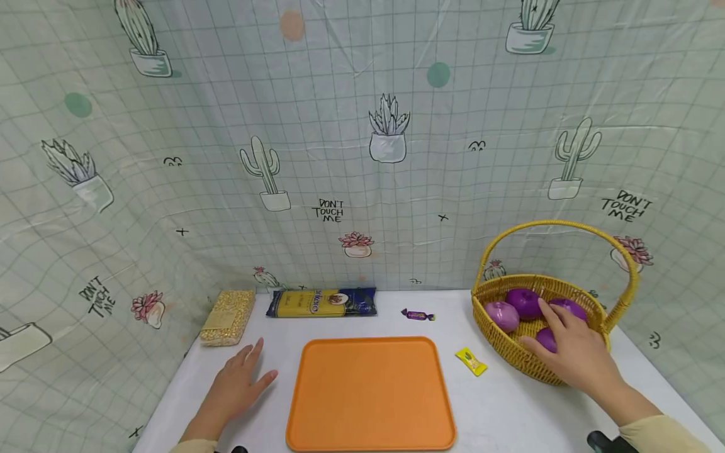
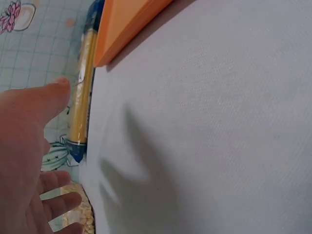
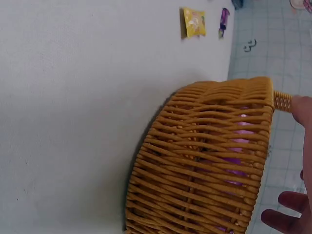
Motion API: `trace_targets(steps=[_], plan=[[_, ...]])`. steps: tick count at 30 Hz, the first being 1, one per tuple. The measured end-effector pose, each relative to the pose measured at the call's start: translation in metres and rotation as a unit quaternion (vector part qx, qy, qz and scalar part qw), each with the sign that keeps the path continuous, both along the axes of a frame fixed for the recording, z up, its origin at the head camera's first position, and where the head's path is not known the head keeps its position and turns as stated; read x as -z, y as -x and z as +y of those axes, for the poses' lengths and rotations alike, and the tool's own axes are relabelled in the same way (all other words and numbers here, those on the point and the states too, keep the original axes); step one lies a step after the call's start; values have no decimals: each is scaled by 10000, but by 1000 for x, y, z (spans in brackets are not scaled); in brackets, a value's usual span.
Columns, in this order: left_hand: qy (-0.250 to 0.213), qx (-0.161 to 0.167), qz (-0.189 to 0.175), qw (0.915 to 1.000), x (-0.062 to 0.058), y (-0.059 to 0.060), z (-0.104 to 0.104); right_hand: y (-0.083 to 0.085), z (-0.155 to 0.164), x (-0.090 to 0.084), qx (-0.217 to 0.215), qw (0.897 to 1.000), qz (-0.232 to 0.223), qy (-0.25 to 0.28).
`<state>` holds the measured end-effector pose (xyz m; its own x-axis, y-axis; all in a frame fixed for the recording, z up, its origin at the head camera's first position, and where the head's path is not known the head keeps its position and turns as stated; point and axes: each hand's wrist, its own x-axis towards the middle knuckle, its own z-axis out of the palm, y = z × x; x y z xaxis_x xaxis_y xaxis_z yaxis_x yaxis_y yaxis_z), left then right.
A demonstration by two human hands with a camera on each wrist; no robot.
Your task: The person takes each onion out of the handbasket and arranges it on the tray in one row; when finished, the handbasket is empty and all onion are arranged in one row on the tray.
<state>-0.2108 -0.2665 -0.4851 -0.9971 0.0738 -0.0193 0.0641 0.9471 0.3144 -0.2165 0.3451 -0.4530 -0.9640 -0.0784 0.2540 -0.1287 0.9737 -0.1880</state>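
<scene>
My right hand (image 1: pixel 578 352) hovers over a yellow wicker basket (image 1: pixel 512 349) with a tall hoop handle, fingers spread and holding nothing. Several purple onions lie inside: a paler one (image 1: pixel 502 316) at the left, a dark one (image 1: pixel 522 303) beside it, others partly hidden by my hand. In the right wrist view the basket's woven side (image 3: pixel 195 161) hides most of the onions. My left hand (image 1: pixel 232 384) is held above the white table, fingers apart and holding nothing, between a clear bag of yellow kernels (image 1: pixel 229 318) and an orange tray (image 1: pixel 370 396).
A yellow and blue pasta packet (image 1: pixel 321 303) lies along the table's back edge. A purple wrapped candy (image 1: pixel 418 314) sits to its right, and a yellow candy packet (image 1: pixel 471 362) lies between tray and basket. A cactus-print curtain (image 1: pixel 351 189) hangs behind.
</scene>
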Motion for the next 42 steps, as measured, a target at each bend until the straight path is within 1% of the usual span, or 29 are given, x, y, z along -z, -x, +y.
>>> trace_targets(steps=[3,7,11,16,19,22,25,29,33,38,42], plan=[[-177,-34,-7,9998,2,-1,2,-2,5,-2,6,9999,-51,139],[-365,-17,87,9993,3,-3,7,-2,10,-3,43,9994,-129,316],[-458,-62,30,9989,3,-4,11,1,18,0,36,9984,-232,514],[-640,-135,-11,9979,4,-5,15,4,29,0,19,9952,-526,831],[-877,-123,-41,9961,6,-5,17,4,35,-2,79,9930,-761,897],[-1195,2,-78,9928,9,-5,17,5,39,-4,83,9919,-913,877],[-1566,230,-38,9874,13,-6,16,6,41,-5,81,9915,-997,835],[-1976,421,-11,9794,18,-8,16,10,42,-4,81,9916,-1039,771],[-2175,440,-118,9750,22,-8,18,14,42,-3,85,9913,-1095,723],[-2372,526,-308,9696,24,-8,22,18,39,0,110,9895,-1251,719],[-2464,568,-483,9663,26,-8,22,20,36,-2,35,9893,-1296,663]])
